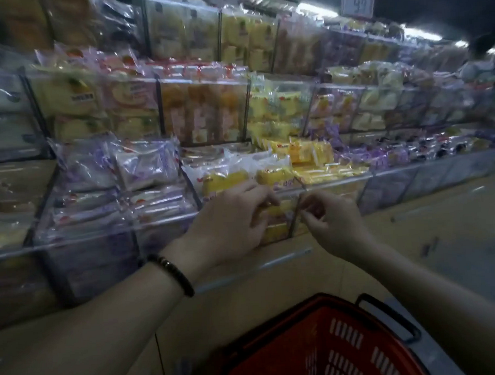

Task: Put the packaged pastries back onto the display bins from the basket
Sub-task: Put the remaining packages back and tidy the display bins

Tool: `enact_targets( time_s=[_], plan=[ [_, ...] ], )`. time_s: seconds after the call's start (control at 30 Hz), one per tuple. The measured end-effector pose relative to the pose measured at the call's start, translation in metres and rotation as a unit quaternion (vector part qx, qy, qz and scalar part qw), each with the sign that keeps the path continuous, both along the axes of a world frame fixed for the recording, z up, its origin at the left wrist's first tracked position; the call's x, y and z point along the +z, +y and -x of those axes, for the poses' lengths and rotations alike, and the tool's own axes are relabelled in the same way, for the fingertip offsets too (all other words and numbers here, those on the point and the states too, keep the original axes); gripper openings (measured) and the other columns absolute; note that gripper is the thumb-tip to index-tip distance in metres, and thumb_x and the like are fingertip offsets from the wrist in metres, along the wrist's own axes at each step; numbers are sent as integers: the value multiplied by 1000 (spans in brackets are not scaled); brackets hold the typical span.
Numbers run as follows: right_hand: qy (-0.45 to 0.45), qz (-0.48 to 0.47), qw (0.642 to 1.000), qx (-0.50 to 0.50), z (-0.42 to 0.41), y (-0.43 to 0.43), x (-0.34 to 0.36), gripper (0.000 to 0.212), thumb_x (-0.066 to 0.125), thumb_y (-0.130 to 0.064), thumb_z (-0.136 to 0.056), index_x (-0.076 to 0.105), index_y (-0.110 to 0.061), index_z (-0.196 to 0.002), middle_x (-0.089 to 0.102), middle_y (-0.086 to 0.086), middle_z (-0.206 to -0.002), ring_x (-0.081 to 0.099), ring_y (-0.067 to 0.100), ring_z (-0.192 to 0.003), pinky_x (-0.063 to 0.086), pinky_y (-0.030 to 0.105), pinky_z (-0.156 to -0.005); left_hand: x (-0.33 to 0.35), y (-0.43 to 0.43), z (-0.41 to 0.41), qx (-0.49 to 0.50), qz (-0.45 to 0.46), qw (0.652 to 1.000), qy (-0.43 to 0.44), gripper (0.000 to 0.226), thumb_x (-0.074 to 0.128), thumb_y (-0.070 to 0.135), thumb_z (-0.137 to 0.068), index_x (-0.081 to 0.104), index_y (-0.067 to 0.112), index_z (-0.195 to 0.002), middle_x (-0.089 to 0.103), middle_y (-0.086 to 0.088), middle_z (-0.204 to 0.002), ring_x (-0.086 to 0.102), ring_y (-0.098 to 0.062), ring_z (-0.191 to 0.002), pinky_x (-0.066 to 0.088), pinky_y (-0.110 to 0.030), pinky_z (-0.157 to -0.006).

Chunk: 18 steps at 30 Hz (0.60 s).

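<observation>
A tiered display (205, 79) of clear plastic bins fills nearly everything ahead of me, three levels stepping up and back, each packed with wrapped pastries in white, purple, orange and yellow. The lowest bin (155, 222) runs across in front of me, its clear front wall slanting from lower left to upper right. Below my arms, at the bottom edge, sits the red basket (265, 360), with slotted walls and a black handle (393, 320) lying back over its far rim; I see too little of its inside to tell what it holds. My left hand (231, 223) reaches to the front wall of the lowest bin, knuckles up, fingers curled at the rim; whether they grip a packet or only rest there, I cannot tell through the blur. My right hand (335, 222) is just beside it and apart from it, thumb and forefinger drawn together near the bin's dark divider (295, 213); whether a wrapper edge is pinched between them I cannot tell either. The yellow packaged pastries (225, 180) lie in that bin's compartment just beyond my left fingertips, on top of the pile, flat, their long axis running left to right along the front wall. To their left lie white and purple packets (140, 165). A dark beaded bracelet (172, 274) circles my left wrist. At top right a small price sign (357, 5) reads 99.
</observation>
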State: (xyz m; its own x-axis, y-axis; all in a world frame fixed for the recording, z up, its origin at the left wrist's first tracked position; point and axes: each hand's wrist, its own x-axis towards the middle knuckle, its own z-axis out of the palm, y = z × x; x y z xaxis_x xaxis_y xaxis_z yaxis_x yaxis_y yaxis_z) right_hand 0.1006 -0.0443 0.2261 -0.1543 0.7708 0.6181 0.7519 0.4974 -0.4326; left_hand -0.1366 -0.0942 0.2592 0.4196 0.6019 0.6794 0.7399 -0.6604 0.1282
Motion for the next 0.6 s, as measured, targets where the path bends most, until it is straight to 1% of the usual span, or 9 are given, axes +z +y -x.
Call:
enact_targets(
  time_s=[0.1,0.17,0.23,0.3,0.37,0.43,0.5,0.57,0.6],
  plan=[
    [-46,96,994,0,-13,-11,-45,7,69,-31,-88,72,-31,-83,66,-14,-72,62,-1,-70,46,26,-61,-47,-9,-29,-39,135,990,28,16,66,23,-95,71,32,-107,68,17,-97,63,-2,-84,59,-33,-74],
    [-105,204,973,11,-20,-19,-79,8,68,-36,-91,75,-32,-88,67,-14,-76,65,8,-76,43,24,-63,-87,-4,-44,-30,273,958,84,11,66,32,-97,72,33,-107,72,14,-96,66,-3,-85,60,-35,-78],
    [-165,303,938,16,-26,-23,-121,10,68,-38,-94,74,-31,-94,67,-14,-80,67,10,-81,44,22,-61,-128,5,-55,-27,366,916,162,17,66,39,-99,74,30,-111,73,9,-99,67,-8,-89,58,-31,-79],
    [-201,368,908,13,-30,-27,-170,18,69,-40,-94,76,-24,-97,74,-7,-91,69,14,-89,48,25,-66,-167,14,-63,-27,418,876,239,27,65,44,-100,73,27,-120,69,7,-105,63,-14,-96,51,-28,-80],
    [-235,428,873,7,-32,-29,-219,27,70,-43,-93,77,-18,-102,77,2,-105,70,20,-101,47,26,-75,-202,22,-67,-32,461,849,256,30,65,44,-100,72,26,-122,69,4,-112,62,-14,-99,48,-27,-83],
    [-243,492,836,-3,-34,-29,-262,30,71,-44,-92,76,-16,-101,77,7,-108,69,23,-101,44,26,-76,-233,32,-68,-27,489,835,252,28,66,44,-98,74,27,-118,73,3,-117,66,-17,-103,51,-28,-87],
    [-251,549,797,1,-35,-22,-302,32,71,-44,-90,77,-15,-103,77,8,-107,69,23,-94,48,28,-75,-254,44,-66,-18,506,821,265,28,68,44,-96,75,26,-116,73,1,-120,67,-21,-109,54,-32,-93],
    [-256,603,755,7,-32,-13,-345,36,71,-41,-93,77,-12,-112,76,9,-113,68,20,-95,50,26,-79,-265,54,-63,-14,520,809,273,29,69,43,-96,76,26,-118,74,2,-120,67,-20,-109,54,-31,-94],
    [-251,615,747,1,-30,-8,-365,40,70,-40,-94,74,-10,-121,74,11,-122,68,21,-102,51,26,-84,-266,59,-61,-16,527,808,265,30,69,44,-96,76,26,-119,73,4,-118,66,-19,-107,53,-30,-92]
  ],
)
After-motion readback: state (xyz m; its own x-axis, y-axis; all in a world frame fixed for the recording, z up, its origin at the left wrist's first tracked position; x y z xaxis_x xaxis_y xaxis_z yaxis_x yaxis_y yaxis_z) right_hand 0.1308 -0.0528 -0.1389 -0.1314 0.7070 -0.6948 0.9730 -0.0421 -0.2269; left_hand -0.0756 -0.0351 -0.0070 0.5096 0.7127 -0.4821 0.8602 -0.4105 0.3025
